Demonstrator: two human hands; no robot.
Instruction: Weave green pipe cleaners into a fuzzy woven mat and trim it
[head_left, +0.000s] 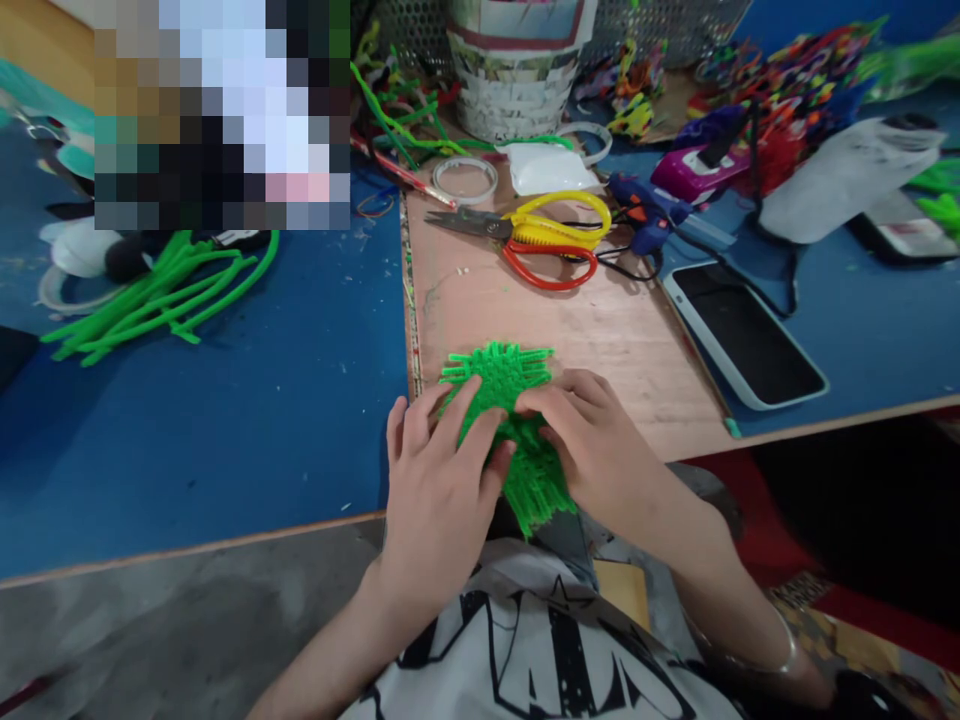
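Note:
A bright green woven piece of fuzzy pipe cleaners (501, 375) lies at the front edge of the wooden board, its lower end hanging over the edge. Loose stem ends stick out at its sides and bottom. My left hand (442, 480) rests over its left side, fingers bent and pressing on the weave. From the right, my right hand (600, 440) grips the piece with thumb and forefinger near its middle. The fingers of both hands partly cover the weave.
Scissors (555, 235) with yellow and red handles, a tape roll (465, 180) and a white packet (551, 168) lie farther back on the board (630, 350). A phone (746, 335) and a blue glue gun (649, 213) are to the right. Green pipe cleaners (169, 295) lie left.

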